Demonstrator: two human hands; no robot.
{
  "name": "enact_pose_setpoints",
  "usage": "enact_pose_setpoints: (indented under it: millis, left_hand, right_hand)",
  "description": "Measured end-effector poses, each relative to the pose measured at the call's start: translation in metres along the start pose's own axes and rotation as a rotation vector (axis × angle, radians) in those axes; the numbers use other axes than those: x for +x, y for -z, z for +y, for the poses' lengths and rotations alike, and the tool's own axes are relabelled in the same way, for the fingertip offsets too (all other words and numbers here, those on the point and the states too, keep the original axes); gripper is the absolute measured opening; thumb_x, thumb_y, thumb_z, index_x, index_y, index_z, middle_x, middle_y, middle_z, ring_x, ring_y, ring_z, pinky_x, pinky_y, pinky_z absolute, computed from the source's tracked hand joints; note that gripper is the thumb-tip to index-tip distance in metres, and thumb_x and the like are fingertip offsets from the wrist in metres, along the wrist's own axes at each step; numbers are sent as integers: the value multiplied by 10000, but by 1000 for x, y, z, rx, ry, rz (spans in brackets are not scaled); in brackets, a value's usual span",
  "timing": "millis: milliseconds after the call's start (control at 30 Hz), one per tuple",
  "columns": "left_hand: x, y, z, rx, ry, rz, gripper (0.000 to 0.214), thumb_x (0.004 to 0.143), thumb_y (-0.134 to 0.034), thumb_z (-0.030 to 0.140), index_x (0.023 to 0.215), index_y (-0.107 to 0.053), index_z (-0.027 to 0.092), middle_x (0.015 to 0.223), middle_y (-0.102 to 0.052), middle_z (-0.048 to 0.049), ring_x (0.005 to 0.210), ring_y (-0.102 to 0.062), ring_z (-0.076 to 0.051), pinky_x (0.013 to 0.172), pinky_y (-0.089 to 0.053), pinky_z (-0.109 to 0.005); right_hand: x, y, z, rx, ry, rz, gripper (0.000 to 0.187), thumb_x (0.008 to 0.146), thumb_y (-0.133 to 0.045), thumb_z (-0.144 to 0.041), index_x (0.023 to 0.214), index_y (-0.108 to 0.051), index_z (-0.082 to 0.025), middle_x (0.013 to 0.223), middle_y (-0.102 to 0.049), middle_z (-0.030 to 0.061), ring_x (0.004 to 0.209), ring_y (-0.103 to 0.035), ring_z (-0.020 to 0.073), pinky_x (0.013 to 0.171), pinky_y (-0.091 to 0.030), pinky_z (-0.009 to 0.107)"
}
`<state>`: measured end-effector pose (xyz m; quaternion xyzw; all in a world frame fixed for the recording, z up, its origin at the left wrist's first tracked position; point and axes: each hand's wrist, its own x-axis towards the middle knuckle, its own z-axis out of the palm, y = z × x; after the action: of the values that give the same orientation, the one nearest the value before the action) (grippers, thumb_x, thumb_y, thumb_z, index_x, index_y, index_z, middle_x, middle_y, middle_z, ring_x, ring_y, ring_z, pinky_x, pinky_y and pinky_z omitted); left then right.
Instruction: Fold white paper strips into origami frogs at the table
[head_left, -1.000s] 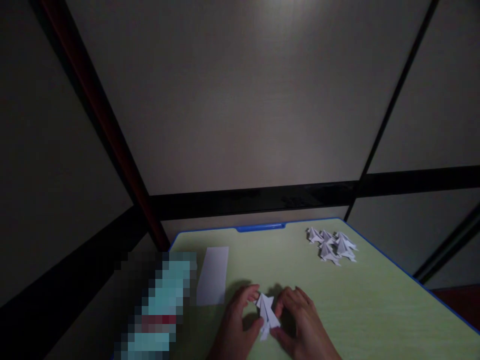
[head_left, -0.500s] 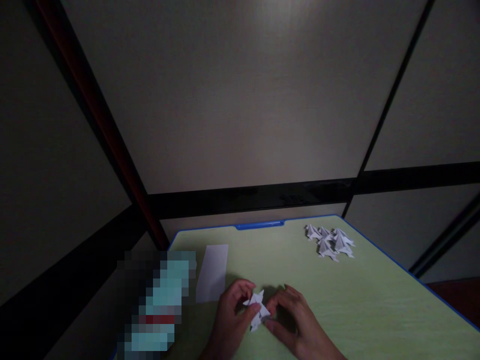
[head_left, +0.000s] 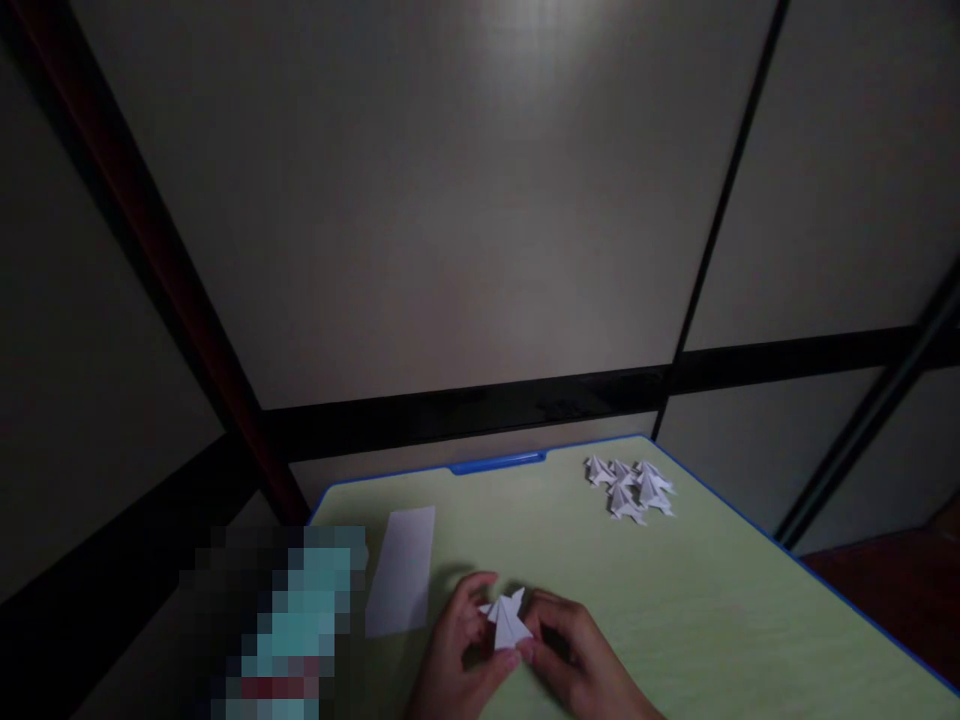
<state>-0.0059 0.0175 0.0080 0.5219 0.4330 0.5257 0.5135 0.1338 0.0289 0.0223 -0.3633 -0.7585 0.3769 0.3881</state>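
Note:
A small folded white paper figure (head_left: 508, 622) lies low on the green table (head_left: 712, 620), pinched between both my hands. My left hand (head_left: 459, 655) grips its left side with curled fingers. From the right, my right hand (head_left: 574, 660) presses on it with fingers and thumb. The lower part of the figure is hidden by my fingers.
Several finished white paper figures (head_left: 631, 485) sit in a cluster at the table's far right corner. A flat white paper strip (head_left: 403, 570) lies left of my hands. A blurred-out patch (head_left: 285, 620) covers the table's left end. Dark-framed wall panels (head_left: 465, 200) stand behind the blue table edge (head_left: 496, 462).
The paper figure has been turned and folded shorter between my fingers. The view has shifted, so everything sits a little further left.

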Motion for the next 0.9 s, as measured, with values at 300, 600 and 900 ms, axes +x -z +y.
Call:
enact_pose_setpoints:
  millis: [300, 600, 900]
  left_hand:
    - [-3, 0, 2, 97, 42, 87, 433, 551, -563, 171, 945, -384, 152, 455, -512, 53, 431, -494, -115, 454, -394, -213]
    - [-2, 1, 10, 99, -60, -17, 466, 622, -503, 146, 1044, -304, 165, 601, -550, 19, 570, -514, -120, 588, -380, -238]
    - [1, 5, 1, 123, -40, -76, 302, 652, -487, 176, 941, -405, 145, 517, -496, 42, 514, -479, -114, 519, -355, -227]
  right_hand:
    - [-1, 1, -10, -7, 124, -22, 251, 782, -372, -264, 603, -508, -151, 649, -502, 21, 617, -460, 120, 562, -349, 205]
    - [2, 64, 7, -105, -281, 210, 247, 686, -426, -339, 549, -474, -139, 484, -397, -30, 456, -372, 97, 422, -287, 201]
    - [-9, 168, 47, -370, -460, 378, 283, 557, -425, -419, 453, -467, -160, 391, -399, -29, 381, -342, 102, 386, -248, 221]
